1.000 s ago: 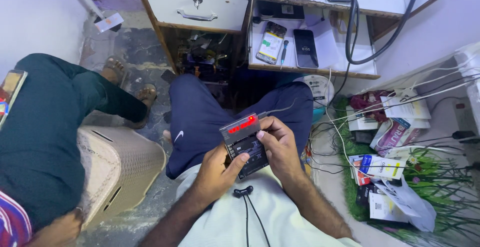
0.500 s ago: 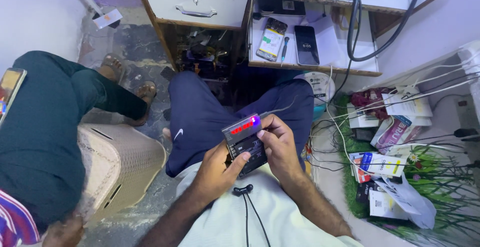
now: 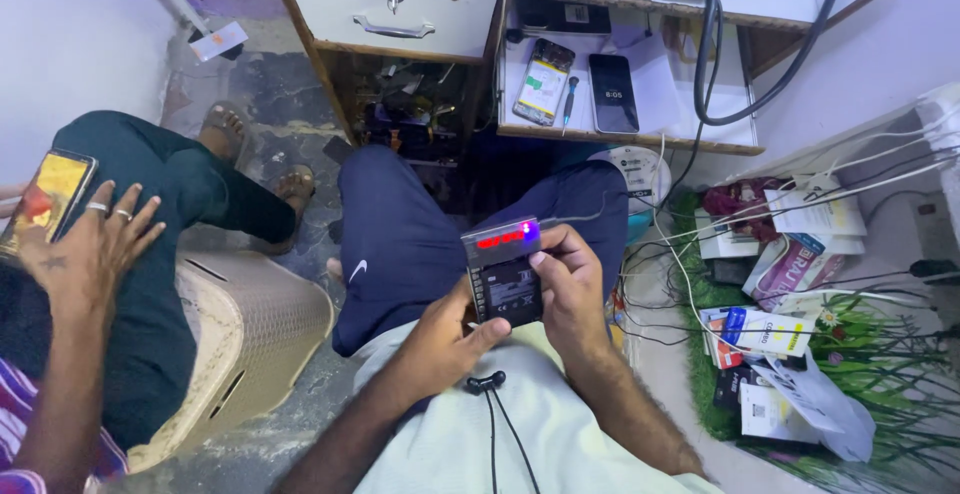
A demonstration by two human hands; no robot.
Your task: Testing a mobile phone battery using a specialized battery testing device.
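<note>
A flat black battery (image 3: 513, 294) sits clipped in a small grey tester (image 3: 503, 240) with lit red digits and a purple light, tilted slightly, above the lap.

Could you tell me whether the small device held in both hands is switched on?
On: the device shows lit red digits and a purple light along its top edge.

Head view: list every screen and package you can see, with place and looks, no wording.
Small black tester, in both hands: red lit display.
Lit phone, open shelf: pale screen.
Dark phone, beside it: black screen.
Phone, far left: orange screen.
Cartons, right floor: white, pink.
</note>
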